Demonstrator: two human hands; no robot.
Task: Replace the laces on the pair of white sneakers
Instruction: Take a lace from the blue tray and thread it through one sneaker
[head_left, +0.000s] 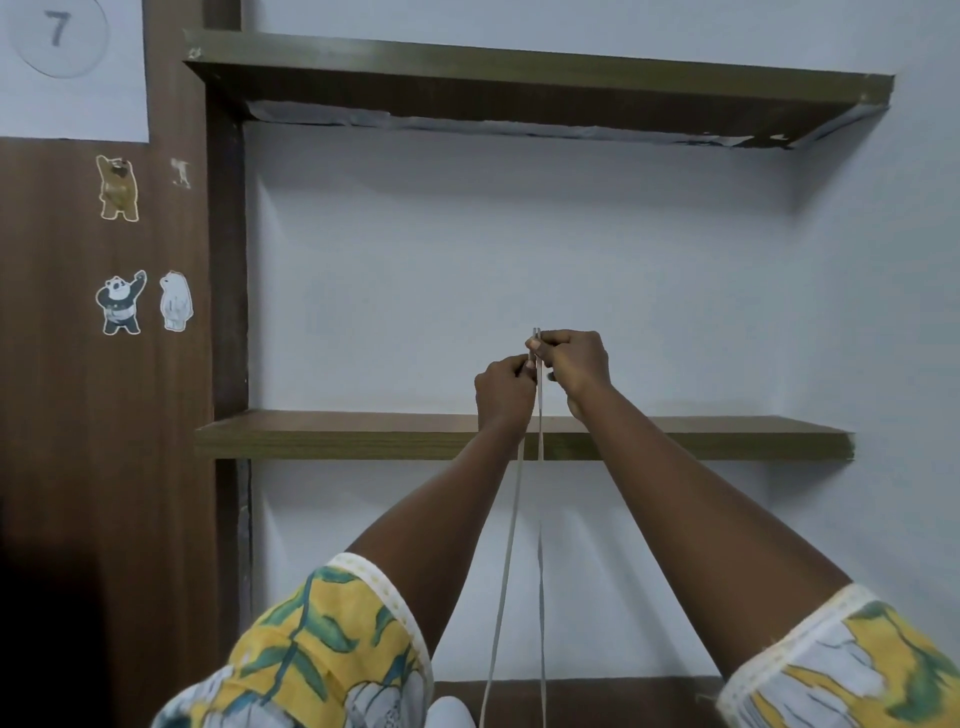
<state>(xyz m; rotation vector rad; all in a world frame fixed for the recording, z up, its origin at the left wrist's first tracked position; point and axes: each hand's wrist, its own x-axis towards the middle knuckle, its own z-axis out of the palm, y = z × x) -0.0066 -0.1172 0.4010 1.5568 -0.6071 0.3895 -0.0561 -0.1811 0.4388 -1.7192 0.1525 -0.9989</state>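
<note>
- While both arms stretch up and forward, the left hand (504, 387) and right hand (571, 364) meet in front of the pale wall (467, 260), just above the front edge of the lower shelf (337, 434).
- A pale flat lace (511, 519) is held there doubled. Its two tips stick up just above the right hand, and its two strands run down between the forearms to the bottom edge of the view.
- The right hand's fingers are curled, with thumb and forefinger clamped on the lace just below the tips.
- The left hand's fingers are also curled, pinching the strands slightly lower; the two hands almost touch.
- A white rounded shape (451, 712) shows at the bottom edge beside the strands; what it is cannot be told.
- An upper shelf (519, 67) juts from the wall well above the hands.
- Three bear stickers (120, 304) and a paper sheet (67, 62) marked 7 sit on the brown wooden panel (52, 415) at left.
- Both arms wear yellow leaf-print sleeves (322, 639).
</note>
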